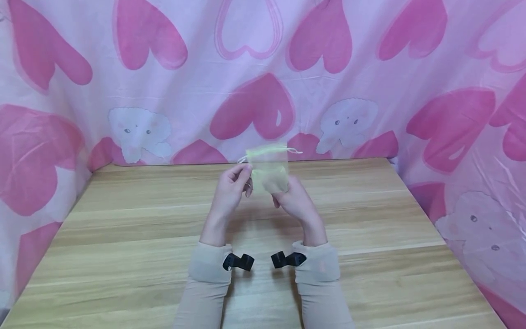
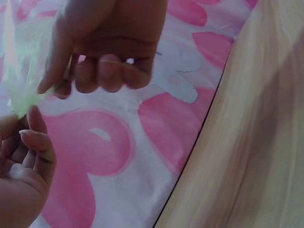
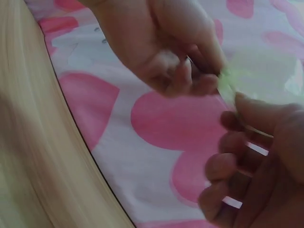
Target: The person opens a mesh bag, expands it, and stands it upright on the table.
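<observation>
A small sheer yellow-green drawstring pouch [image 1: 269, 162] is held up over the far part of the table, its pale cords sticking out at both upper sides. My left hand [image 1: 231, 189] pinches the pouch's left edge between thumb and fingers. At its lower right, my right hand [image 1: 297, 201] grips the pouch, with some fingertips hidden behind the fabric. The left wrist view has the gauzy pouch [image 2: 28, 71] bunched near the fingertips. From the right wrist, its thin fabric [image 3: 266, 76] stretches out beside the thumb.
A wood-grain table [image 1: 123, 256] spreads below both hands. Behind and beside it hangs a pink curtain [image 1: 197, 91] with hearts and pale cartoon figures. Black wrist cameras [image 1: 239, 262] sit on the beige sleeves.
</observation>
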{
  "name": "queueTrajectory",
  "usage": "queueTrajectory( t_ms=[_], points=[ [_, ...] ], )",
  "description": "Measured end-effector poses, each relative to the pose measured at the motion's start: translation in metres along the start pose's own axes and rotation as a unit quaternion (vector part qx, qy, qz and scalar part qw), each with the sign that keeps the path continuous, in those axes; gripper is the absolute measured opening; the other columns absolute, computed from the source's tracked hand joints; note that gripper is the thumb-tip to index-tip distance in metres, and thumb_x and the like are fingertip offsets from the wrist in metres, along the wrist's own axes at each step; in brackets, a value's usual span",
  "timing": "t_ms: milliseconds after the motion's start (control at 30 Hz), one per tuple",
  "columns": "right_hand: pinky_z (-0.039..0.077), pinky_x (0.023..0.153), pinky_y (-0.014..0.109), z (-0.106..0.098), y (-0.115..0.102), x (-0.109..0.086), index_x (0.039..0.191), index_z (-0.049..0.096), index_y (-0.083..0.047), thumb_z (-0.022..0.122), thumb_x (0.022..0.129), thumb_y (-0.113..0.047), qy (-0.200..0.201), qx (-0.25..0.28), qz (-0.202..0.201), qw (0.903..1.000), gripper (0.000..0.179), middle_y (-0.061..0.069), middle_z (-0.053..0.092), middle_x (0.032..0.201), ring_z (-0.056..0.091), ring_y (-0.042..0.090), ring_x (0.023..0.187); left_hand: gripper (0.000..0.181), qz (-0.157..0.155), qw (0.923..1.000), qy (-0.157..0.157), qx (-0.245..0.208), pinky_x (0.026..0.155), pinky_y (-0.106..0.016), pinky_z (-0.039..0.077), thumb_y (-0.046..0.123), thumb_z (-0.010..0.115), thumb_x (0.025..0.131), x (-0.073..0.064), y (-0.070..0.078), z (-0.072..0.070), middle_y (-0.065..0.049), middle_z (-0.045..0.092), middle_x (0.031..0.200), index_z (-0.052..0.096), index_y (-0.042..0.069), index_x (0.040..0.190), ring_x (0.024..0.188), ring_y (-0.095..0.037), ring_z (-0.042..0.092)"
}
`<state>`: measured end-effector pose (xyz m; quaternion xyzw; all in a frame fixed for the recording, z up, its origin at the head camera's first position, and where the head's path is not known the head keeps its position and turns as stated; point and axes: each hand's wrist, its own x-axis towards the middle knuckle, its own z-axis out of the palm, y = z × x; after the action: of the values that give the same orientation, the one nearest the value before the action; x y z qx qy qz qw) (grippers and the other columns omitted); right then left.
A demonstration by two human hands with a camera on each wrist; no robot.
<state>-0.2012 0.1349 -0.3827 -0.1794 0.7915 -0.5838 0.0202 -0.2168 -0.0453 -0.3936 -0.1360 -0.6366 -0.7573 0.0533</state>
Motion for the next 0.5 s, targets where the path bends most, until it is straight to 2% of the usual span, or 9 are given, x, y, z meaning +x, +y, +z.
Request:
queueTrajectory(
  t_ms=[33, 100, 200, 300, 400, 500],
  points=[
    [0.044, 0.052, 0.032, -0.002, 0.001, -0.001, 0.101, 0.064, -0.006, 0.063, 0.097, -0.022, -0.016, -0.004, 0.005, 0.9998, 0.017, 0.012, 0.056, 0.069, 0.053, 0.039, 0.058, 0.027, 0.001, 1.0000, 0.007, 0.003, 0.050, -0.022, 0.041, 0.016, 0.054, 0.102, 0.000, 0.002, -0.001, -0.013, 0.052, 0.070, 0.064, -0.008, 0.106, 0.054, -0.017, 0.047],
    [0.051, 0.060, 0.039, -0.011, 0.007, -0.005, 0.113, 0.062, -0.010, 0.066, 0.095, -0.027, -0.047, -0.021, 0.020, 0.9984, 0.026, 0.009, 0.061, 0.084, 0.059, 0.033, 0.066, 0.025, 0.001, 0.9997, 0.018, 0.015, 0.050, -0.022, 0.041, 0.013, 0.054, 0.101, -0.001, 0.009, -0.001, -0.018, 0.049, 0.070, 0.064, -0.010, 0.105, 0.053, -0.019, 0.046],
    [0.052, 0.075, 0.045, -0.028, 0.009, -0.015, 0.132, 0.053, -0.013, 0.067, 0.094, -0.031, -0.069, -0.040, 0.052, 0.9954, 0.045, 0.009, 0.061, 0.101, 0.063, 0.032, 0.079, 0.024, 0.006, 0.9989, 0.028, 0.038, 0.049, -0.023, 0.041, 0.009, 0.054, 0.101, -0.006, 0.022, 0.000, -0.028, 0.049, 0.071, 0.064, -0.012, 0.103, 0.054, -0.019, 0.047],
    [0.049, 0.076, 0.041, -0.042, 0.007, -0.022, 0.136, 0.051, -0.011, 0.065, 0.096, -0.028, -0.040, -0.042, 0.054, 0.9969, 0.046, 0.012, 0.060, 0.095, 0.063, 0.032, 0.078, 0.024, 0.018, 0.9964, 0.033, 0.076, 0.050, -0.022, 0.042, 0.008, 0.053, 0.101, -0.010, 0.033, 0.003, -0.031, 0.053, 0.073, 0.065, -0.012, 0.103, 0.055, -0.013, 0.050],
    [0.045, 0.073, 0.036, -0.048, 0.003, -0.023, 0.135, 0.054, -0.011, 0.061, 0.098, -0.024, -0.005, -0.020, 0.027, 0.9994, 0.039, 0.014, 0.058, 0.087, 0.060, 0.029, 0.073, 0.023, 0.035, 0.9928, 0.038, 0.108, 0.050, -0.020, 0.041, 0.008, 0.054, 0.101, -0.011, 0.036, 0.005, -0.031, 0.056, 0.073, 0.066, -0.011, 0.103, 0.054, -0.012, 0.051],
    [0.044, 0.069, 0.032, -0.046, 0.001, -0.019, 0.129, 0.060, -0.008, 0.059, 0.100, -0.022, 0.037, 0.004, 0.000, 0.9993, 0.032, 0.015, 0.056, 0.077, 0.057, 0.026, 0.067, 0.021, 0.063, 0.9879, 0.045, 0.135, 0.049, -0.019, 0.038, 0.007, 0.056, 0.100, -0.012, 0.038, 0.007, -0.029, 0.056, 0.069, 0.067, -0.011, 0.102, 0.054, -0.024, 0.050]
  ],
)
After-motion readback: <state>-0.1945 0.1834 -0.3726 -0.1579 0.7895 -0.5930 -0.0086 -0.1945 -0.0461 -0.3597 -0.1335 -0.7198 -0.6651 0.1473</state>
